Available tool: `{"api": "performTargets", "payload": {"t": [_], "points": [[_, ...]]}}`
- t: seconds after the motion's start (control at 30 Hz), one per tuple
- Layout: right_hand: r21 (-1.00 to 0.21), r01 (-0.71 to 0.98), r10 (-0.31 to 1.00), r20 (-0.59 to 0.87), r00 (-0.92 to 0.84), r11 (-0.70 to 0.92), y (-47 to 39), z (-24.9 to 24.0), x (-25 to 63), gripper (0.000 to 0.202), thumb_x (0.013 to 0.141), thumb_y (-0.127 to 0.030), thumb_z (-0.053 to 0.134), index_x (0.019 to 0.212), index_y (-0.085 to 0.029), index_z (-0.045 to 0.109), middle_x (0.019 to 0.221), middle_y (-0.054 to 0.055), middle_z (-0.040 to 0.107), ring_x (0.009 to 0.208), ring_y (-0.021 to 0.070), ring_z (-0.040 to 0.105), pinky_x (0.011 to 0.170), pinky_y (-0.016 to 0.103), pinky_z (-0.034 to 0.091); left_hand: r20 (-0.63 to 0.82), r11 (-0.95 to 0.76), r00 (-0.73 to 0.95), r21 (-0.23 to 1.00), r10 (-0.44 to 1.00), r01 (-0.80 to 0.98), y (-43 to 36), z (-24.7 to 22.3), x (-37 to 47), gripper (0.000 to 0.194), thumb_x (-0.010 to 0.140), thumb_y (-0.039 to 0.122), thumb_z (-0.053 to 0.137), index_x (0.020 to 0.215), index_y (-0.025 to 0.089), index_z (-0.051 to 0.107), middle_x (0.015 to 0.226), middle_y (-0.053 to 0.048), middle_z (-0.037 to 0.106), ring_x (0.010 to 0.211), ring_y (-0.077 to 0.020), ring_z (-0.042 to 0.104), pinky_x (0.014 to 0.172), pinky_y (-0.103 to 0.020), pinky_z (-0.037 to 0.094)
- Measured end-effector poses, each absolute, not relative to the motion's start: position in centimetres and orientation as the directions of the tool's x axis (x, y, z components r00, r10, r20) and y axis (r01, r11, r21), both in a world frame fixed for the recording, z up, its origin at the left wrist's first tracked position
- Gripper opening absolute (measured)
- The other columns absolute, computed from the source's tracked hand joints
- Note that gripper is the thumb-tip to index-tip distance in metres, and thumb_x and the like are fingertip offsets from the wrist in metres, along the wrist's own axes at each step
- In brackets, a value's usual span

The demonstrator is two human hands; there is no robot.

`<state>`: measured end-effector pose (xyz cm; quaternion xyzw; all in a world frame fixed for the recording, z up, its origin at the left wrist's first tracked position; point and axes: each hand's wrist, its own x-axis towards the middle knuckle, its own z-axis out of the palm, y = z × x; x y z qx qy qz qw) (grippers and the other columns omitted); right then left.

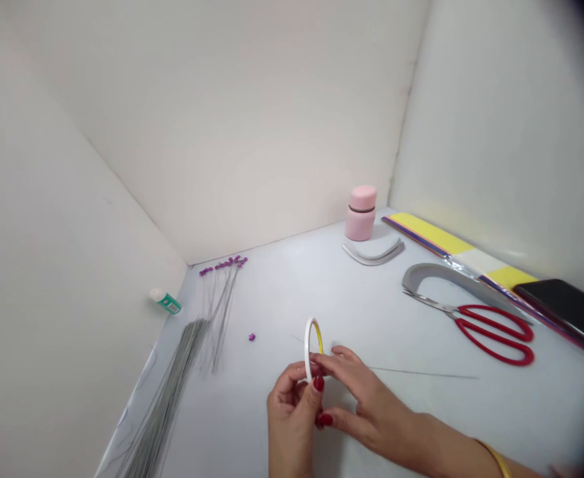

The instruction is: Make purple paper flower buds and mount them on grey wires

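Lower centre: our left hand [292,406] pinches slim white-and-yellow, plastic-looking ring [308,346]; right hand [362,395] spread against it. Slack grip could drop it.

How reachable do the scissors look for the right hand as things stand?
Probably yes: between the right hand and the scissors nothing tall seems to stand, only a thin wire lying low. The hand is at the white ring, though.

Hands [292,408] at a white ring [308,342] (yellow inside), grey wires [171,392], red-handled scissors [453,311]
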<state>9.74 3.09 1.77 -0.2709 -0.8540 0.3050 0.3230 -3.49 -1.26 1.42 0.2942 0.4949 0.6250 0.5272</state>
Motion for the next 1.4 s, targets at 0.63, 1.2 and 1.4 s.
{"api": "performTargets", "payload": {"t": [0.63, 1.2, 1.4], "points": [[-0.659, 0.312, 0.637, 0.334, -0.695, 0.685, 3.4, 1.6, 9.3, 0.015, 0.09, -0.032, 0.039, 0.082, -0.02, 0.045, 0.075, 0.001, 0.053, 0.072, 0.0158, 0.049, 0.091, 0.04, 0.031, -0.314, 0.138, -0.125, 0.695, 0.941, -0.706, -1.6, 1.8, -3.1, 0.016, 0.071, 0.026, 0.067, 0.078, 0.012, 0.07, 0.064, -0.001, 0.06, 0.053, -0.0069, 0.049, 0.045, -0.015, 0.035], [-0.646, 0.32, 0.64, 0.346, -0.686, 0.693, 3.5, 1.2, 9.1, 0.017, 0.091, -0.029, 0.038, 0.078, -0.021, 0.045, 0.07, -0.002, 0.053, 0.067, 0.0138, 0.05, 0.09, 0.038, 0.031, -0.313, 0.134, -0.115, 0.672, 0.943, -0.729, -1.5, 1.8, -2.9, 0.016, 0.071, 0.026, 0.067, 0.075, 0.011, 0.069, 0.063, -0.001, 0.059, 0.054, -0.0077, 0.049, 0.046, -0.016, 0.036], [-0.638, 0.352, 0.651, 0.318, -0.69, 0.685, 3.6, 1.2, 9.2, 0.014, 0.09, -0.029, 0.042, 0.08, -0.021, 0.047, 0.07, -0.002, 0.055, 0.067, 0.0137, 0.052, 0.092, 0.038, 0.031, -0.338, 0.146, -0.095, 0.621, 0.936, -0.77, -1.3, 1.8, -2.8, 0.013, 0.069, 0.024, 0.067, 0.071, 0.011, 0.069, 0.064, -0.001, 0.058, 0.055, -0.0077, 0.048, 0.047, -0.016, 0.037]]}}
